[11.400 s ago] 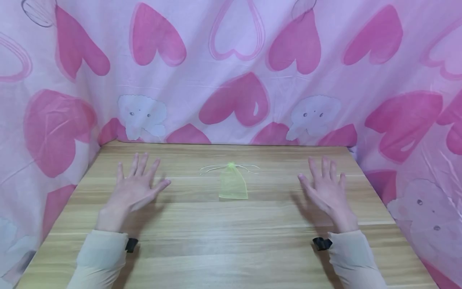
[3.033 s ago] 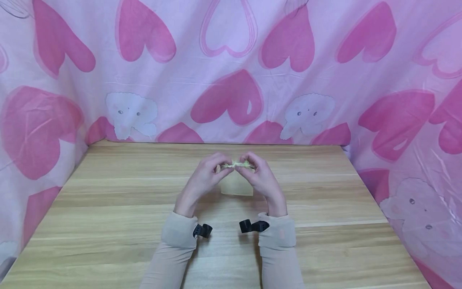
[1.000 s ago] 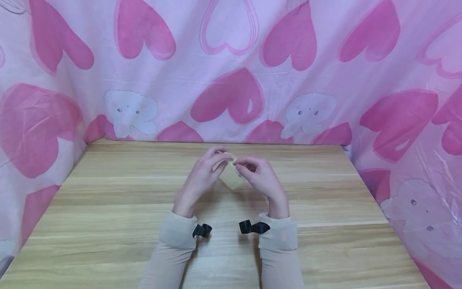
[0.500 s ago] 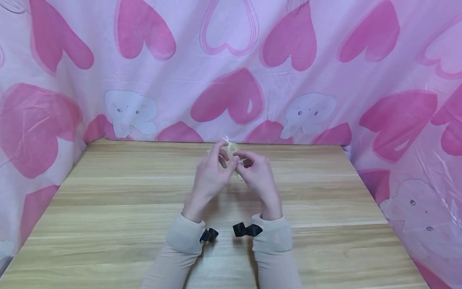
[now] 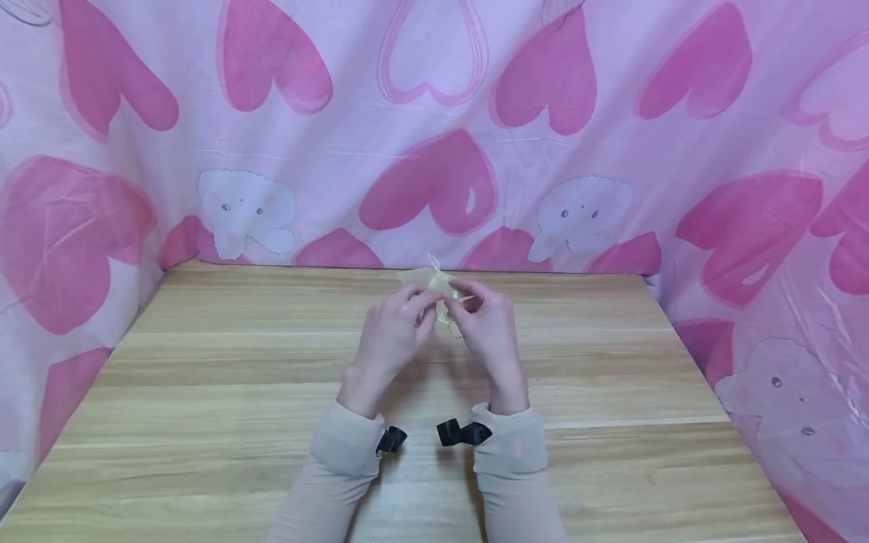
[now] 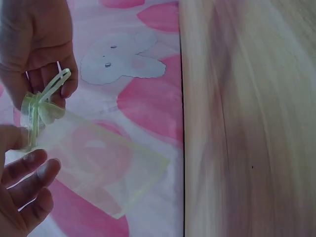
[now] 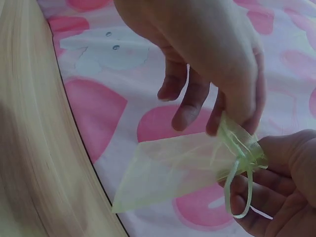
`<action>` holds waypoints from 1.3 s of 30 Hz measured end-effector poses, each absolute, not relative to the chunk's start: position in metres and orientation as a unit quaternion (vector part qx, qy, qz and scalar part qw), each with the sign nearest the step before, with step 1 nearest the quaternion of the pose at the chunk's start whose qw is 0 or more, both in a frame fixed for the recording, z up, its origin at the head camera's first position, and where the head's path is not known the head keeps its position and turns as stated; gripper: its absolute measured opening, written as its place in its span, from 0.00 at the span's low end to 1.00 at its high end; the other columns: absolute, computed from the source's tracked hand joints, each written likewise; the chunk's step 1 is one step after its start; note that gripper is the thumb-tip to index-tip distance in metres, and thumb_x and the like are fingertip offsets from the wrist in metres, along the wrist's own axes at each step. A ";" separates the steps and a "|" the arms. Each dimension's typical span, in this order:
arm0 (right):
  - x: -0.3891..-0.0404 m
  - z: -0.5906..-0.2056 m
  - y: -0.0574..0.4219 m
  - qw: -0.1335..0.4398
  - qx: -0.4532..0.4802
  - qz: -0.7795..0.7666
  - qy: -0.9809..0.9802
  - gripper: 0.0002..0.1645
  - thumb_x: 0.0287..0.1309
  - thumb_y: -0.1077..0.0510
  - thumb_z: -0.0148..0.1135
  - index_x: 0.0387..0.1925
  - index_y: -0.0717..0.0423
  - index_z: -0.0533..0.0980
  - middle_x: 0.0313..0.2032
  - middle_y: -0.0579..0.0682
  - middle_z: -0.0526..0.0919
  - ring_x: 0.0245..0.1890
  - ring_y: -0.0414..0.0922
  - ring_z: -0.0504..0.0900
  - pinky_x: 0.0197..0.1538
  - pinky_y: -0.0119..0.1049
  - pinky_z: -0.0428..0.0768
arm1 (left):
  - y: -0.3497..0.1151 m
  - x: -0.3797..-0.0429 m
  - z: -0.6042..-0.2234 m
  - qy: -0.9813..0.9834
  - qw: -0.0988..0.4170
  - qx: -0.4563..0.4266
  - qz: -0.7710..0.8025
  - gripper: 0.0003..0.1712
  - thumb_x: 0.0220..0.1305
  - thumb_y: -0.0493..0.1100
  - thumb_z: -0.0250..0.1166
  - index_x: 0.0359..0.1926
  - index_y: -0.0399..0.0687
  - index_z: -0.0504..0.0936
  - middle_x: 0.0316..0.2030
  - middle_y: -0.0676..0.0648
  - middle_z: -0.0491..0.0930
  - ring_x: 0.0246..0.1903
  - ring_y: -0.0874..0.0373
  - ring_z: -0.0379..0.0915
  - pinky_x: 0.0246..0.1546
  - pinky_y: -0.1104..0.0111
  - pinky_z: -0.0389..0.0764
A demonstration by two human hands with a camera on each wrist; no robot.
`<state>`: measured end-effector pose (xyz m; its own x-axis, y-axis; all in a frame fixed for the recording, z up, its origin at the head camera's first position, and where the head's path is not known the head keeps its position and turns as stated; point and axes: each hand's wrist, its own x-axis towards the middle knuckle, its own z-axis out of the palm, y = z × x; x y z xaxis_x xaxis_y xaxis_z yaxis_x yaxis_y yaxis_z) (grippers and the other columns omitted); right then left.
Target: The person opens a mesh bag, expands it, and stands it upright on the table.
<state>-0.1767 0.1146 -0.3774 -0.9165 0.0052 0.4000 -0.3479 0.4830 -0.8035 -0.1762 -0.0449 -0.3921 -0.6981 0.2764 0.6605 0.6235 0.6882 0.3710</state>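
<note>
Yellow-green sheer mesh bag [image 6: 106,163]: held above the far part of the table [image 5: 204,362], approx. ctr., btwn both hands. Body is flat and see-through; mouth end is gathered. Pale drawstring [image 7: 227,197] runs thru the gathered end and forms a loop, seen in both wrist views next to the R hand's fingers.

L hand [image 5: 394,332]: thumb and index nearly closed, pinching one end of the bag mouth; remaining fingers loosely bent and spread apart.

R hand [image 5: 492,324]: fingers curled, pinching the gathered mouth just beside the drawstring loop. Hands are close tog., fingertips almost meeting; in head view they hide part of the bag, w/ some mesh showing on the far side of the L fingertips.

Surroundings: table has wood-grain surface. Pink curtain [image 5: 611,45] w/ hearts and white animal figures stands at far, L and R sides. Beige sleeves [image 5: 346,441] are folded back; black wrist cams [image 5: 464,433] sit at the inner side of each cuff.
</note>
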 end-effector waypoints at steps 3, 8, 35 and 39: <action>-0.177 -0.378 0.116 0.184 0.099 0.496 -0.843 0.14 0.56 0.63 0.69 0.45 0.61 0.83 0.31 0.53 0.87 0.26 0.43 0.85 0.25 0.35 0.81 | -0.043 -0.175 -0.391 -0.877 0.282 -0.250 -0.297 0.16 0.61 0.37 0.62 0.49 0.49 0.86 0.33 0.51 0.82 0.17 0.64 0.67 0.16 0.72 0.67; -0.177 -0.378 0.116 0.182 0.097 0.489 -0.847 0.14 0.55 0.67 0.65 0.45 0.61 0.83 0.33 0.52 0.87 0.26 0.42 0.83 0.27 0.36 0.81 | -0.042 -0.174 -0.391 -0.886 0.249 -0.214 -0.326 0.18 0.58 0.34 0.61 0.49 0.45 0.86 0.31 0.50 0.83 0.18 0.64 0.69 0.20 0.69 0.72; -0.177 -0.381 0.111 0.210 0.105 0.398 -0.887 0.20 0.48 0.68 0.63 0.46 0.58 0.84 0.36 0.54 0.86 0.26 0.46 0.80 0.40 0.43 0.73 | -0.046 -0.178 -0.391 -0.902 0.237 -0.148 -0.330 0.19 0.49 0.34 0.59 0.41 0.46 0.89 0.17 0.53 0.76 0.13 0.61 0.61 0.16 0.68 0.65; -0.177 -0.382 0.109 0.205 0.100 0.398 -0.888 0.19 0.48 0.67 0.63 0.45 0.57 0.85 0.38 0.54 0.86 0.27 0.44 0.80 0.38 0.43 0.74 | -0.051 -0.179 -0.390 -0.897 0.234 -0.146 -0.345 0.18 0.49 0.33 0.60 0.41 0.45 0.89 0.17 0.53 0.76 0.15 0.60 0.62 0.17 0.67 0.66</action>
